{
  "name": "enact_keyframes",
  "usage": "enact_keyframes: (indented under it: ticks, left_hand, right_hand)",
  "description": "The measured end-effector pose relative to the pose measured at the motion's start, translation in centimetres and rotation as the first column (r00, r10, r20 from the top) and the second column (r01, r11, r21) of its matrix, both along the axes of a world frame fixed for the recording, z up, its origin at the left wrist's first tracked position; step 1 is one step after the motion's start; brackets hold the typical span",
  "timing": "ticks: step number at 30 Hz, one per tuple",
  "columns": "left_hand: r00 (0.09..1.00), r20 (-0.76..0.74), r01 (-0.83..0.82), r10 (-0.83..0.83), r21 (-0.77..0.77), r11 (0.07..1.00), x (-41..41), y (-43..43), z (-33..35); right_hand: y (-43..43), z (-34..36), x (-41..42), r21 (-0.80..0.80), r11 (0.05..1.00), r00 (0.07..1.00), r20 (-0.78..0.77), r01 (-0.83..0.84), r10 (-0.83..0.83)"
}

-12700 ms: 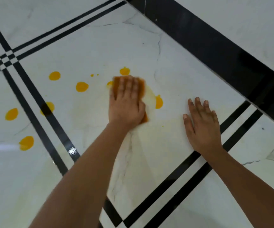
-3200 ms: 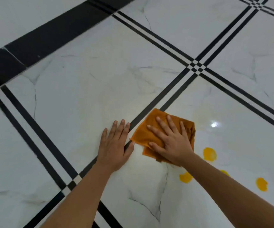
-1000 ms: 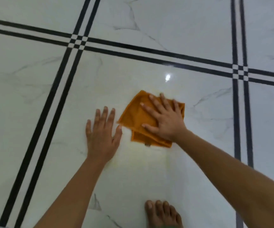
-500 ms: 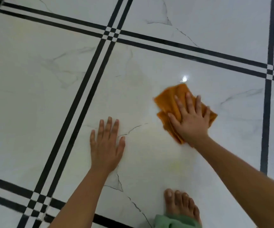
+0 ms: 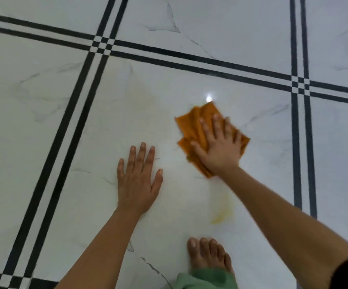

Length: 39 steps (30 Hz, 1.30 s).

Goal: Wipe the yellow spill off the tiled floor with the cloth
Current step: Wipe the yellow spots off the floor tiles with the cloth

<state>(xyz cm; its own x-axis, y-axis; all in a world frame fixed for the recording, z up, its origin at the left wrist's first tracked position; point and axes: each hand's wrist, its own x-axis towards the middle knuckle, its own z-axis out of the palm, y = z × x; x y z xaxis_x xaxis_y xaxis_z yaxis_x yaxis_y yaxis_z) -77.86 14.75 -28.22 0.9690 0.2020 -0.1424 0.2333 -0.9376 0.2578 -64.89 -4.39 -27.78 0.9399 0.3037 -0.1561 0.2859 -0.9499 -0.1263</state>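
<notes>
Pressing an orange cloth (image 5: 191, 128) flat under the straight fingers of the right hand (image 5: 219, 151), right of centre, a person wipes the tiled floor (image 5: 43, 142) while the left hand (image 5: 137, 182) braces flat-palmed at centre. A faint yellow smear (image 5: 221, 213) shows below the cloth; a firm, overlapping pull toward it should lift it.

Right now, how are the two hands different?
The left hand rests on the bare tiled floor, while the right hand presses on the orange cloth. The right hand reaches farther forward than the left hand. Both lie flat, palms down, fingers straight.
</notes>
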Motion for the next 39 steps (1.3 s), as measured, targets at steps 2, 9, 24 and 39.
enact_keyframes:
  ticks: [2, 9, 24, 39]
  left_hand:
    - [1.000, -0.007, -0.013, 0.013, -0.002, 1.000, 1.2, -0.5, 0.1]
    - [0.992, 0.015, -0.125, 0.124, 0.022, 0.992, 2.6, 3.0, -0.3]
    - [0.952, 0.017, -0.306, 0.305, 0.087, 0.948, -2.5, 12.3, 0.2]
    - [0.920, 0.049, -0.392, 0.390, 0.066, 0.918, 1.5, 19.3, 0.4]
  right_hand:
    - [-0.8, -0.4, -3.7, 0.032, 0.947, 0.947, 0.031, -0.320, 0.319]
    - [-0.6, -0.2, 5.1, 0.028, 0.999, 1.000, 0.015, -0.017, 0.017]
    - [19.5, -0.3, 8.0, 0.052, 0.965, 0.965, -0.047, -0.256, 0.259]
    - [23.9, -0.7, 2.2, 0.063, 0.744, 0.745, -0.008, -0.665, 0.667]
